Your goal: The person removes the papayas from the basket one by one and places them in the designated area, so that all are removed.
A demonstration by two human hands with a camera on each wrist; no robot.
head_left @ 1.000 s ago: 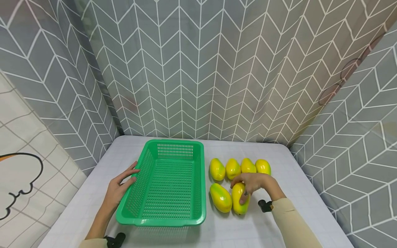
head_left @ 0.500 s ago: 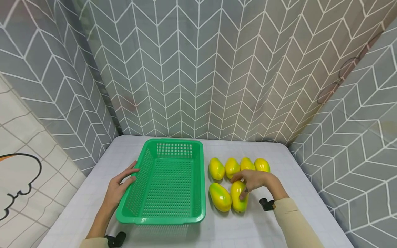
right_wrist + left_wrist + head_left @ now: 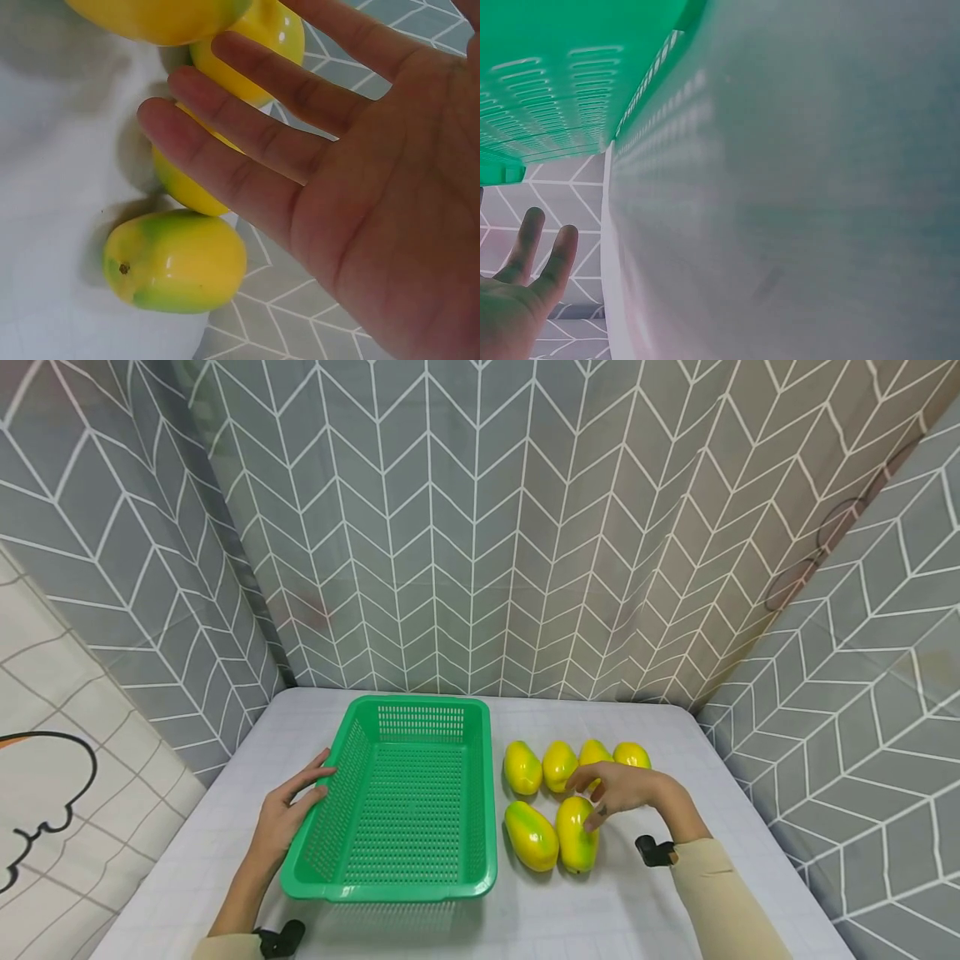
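A green plastic basket stands left of the middle of the table. Against its left rim rests my left hand, fingers extended; the left wrist view shows loosely spread fingers beside the basket wall. My right hand hovers at the far end of a yellow-green mango, fingers relaxed and gripping nothing. Whether a fingertip touches it I cannot tell. Another mango lies to its left. In the right wrist view the fingers are straight, with a mango beyond.
Behind the two front mangoes several more form a row, with one mango at its left end and another at its right. They lie on a white-covered table. Patterned grey curtains enclose its back and sides.
My right hand has let go of the right front mango and lifted slightly away, up and to the right. The left hand and basket stay as they were.
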